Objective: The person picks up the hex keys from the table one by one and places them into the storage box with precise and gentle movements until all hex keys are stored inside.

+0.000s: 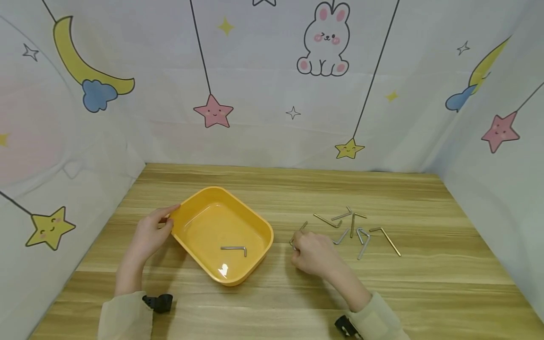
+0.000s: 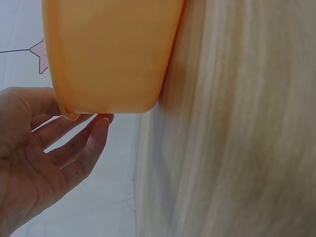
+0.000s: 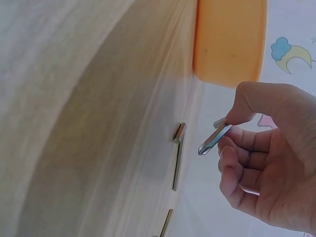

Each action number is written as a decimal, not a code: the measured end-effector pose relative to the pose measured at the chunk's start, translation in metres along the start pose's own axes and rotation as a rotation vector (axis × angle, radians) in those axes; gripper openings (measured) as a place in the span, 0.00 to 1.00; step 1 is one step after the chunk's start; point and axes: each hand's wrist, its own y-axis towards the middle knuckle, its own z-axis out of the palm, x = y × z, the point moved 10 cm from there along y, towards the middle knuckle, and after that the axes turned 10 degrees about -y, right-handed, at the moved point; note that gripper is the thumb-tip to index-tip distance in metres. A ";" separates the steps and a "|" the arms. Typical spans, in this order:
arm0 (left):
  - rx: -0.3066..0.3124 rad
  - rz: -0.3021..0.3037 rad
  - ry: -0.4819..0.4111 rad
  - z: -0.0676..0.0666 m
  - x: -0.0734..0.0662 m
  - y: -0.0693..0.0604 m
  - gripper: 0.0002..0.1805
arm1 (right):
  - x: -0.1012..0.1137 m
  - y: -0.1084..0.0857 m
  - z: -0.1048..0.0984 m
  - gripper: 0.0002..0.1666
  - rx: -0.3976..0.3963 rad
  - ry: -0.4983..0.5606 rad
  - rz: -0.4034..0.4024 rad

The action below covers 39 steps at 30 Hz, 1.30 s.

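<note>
A yellow tub stands left of the middle of the table, with one silver L-shaped hex key lying inside. At its left corner, my left hand holds the rim and outer wall with fingertips and thumb, also seen in the left wrist view. Right of the tub, my right hand is low over the table. In the right wrist view, its thumb and fingers pinch a silver hex key with a pointed tip, raised off the table. A brass-coloured hex key lies just beyond those fingers.
Several more hex keys, silver and brass-coloured, lie scattered right of my right hand, among them a brass one at the far right. Printed cloth hangs behind and beside the wooden table.
</note>
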 end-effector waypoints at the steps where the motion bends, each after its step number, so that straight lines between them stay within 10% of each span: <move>1: 0.000 0.000 -0.001 0.000 0.000 0.000 0.21 | 0.000 0.000 -0.001 0.07 -0.007 0.006 -0.002; 39: 0.013 -0.014 -0.021 0.002 0.003 0.000 0.21 | 0.010 0.009 -0.037 0.07 -0.033 0.131 0.032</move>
